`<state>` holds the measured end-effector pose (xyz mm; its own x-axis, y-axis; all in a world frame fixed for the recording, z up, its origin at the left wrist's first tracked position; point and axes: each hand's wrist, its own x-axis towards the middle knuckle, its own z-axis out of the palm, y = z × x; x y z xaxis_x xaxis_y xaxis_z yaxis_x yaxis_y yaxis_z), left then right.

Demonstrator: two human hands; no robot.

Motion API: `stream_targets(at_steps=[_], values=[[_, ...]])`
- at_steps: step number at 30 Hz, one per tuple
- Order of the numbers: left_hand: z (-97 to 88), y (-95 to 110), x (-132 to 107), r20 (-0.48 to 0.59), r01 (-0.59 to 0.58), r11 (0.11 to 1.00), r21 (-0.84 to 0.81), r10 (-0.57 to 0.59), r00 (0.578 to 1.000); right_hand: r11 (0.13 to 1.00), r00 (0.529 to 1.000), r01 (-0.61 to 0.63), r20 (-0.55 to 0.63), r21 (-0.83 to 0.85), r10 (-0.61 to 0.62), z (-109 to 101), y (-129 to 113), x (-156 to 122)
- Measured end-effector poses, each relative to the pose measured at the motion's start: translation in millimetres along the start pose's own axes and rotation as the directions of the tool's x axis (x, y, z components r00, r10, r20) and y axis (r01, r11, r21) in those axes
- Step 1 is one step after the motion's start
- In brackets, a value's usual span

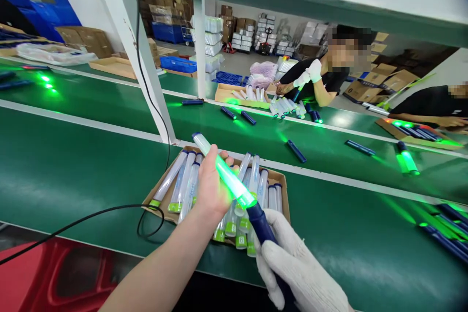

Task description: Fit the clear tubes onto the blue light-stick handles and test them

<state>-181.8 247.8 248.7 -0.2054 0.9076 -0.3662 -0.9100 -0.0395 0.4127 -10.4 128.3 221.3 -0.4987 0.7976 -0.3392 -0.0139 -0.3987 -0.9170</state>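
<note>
My bare left hand (pixel 212 187) is closed around a clear plastic tube (pixel 231 179) with a dark blue cap at its far end. Bright green light fills the tube. At its near end, the tube meets a dark blue flashlight (pixel 260 222); I cannot tell whether the flashlight's head is inside the tube. My right hand (pixel 296 261), in a white glove, wraps round the flashlight's body. Below both hands lies a shallow cardboard tray (pixel 286 200) holding several clear tubes (pixel 190 187) with dark caps and lime-green labelled ends.
Several lit dark blue flashlights (pixel 296 151) lie on the green conveyor belt (pixel 234 139). More are heaped at the right edge. A black cable (pixel 91 217) loops beside the tray. A white post (pixel 135 53) rises left of centre. Across the belt, a gloved co-worker (pixel 310 75) handles tubes.
</note>
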Motion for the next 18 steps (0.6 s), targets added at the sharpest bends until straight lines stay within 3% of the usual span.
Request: stream_targets(at_steps=[4,6,9,12,15,16,18], values=[[-0.9,-6.7,1.5,0.018,-0.030,0.999,0.019,0.030,0.999,0.999,0.998,-0.030,-0.058,-0.039,0.027,1.5,-4.2,2.2],[-1.3,-10.0,2.1,0.030,-0.064,0.998,0.028,0.063,0.998,0.979,0.989,-0.068,-0.143,-0.193,0.041,0.9,-2.8,2.0],[-0.4,-14.4,1.2,0.018,-0.146,0.987,0.073,0.145,0.989,0.861,0.954,-0.032,-0.273,-0.508,-0.126,-0.4,4.5,3.9],[3.3,-17.9,-1.3,-0.025,-0.192,0.970,0.153,0.198,0.980,0.624,0.875,0.038,-0.276,-0.780,-0.398,2.1,13.7,10.3],[8.4,-20.9,-2.7,-0.067,-0.166,0.960,0.224,0.185,0.981,0.207,0.749,-0.081,-0.196,-0.975,-0.633,5.7,18.8,16.1],[9.8,-22.0,-2.7,-0.082,-0.148,0.960,0.239,0.172,0.982,0.112,0.731,-0.126,-0.168,-0.986,-0.661,6.0,18.9,16.9],[11.9,-24.8,-2.3,-0.099,-0.125,0.959,0.255,0.154,0.983,0.005,0.745,-0.166,-0.129,-0.986,-0.655,5.3,16.7,17.2]])
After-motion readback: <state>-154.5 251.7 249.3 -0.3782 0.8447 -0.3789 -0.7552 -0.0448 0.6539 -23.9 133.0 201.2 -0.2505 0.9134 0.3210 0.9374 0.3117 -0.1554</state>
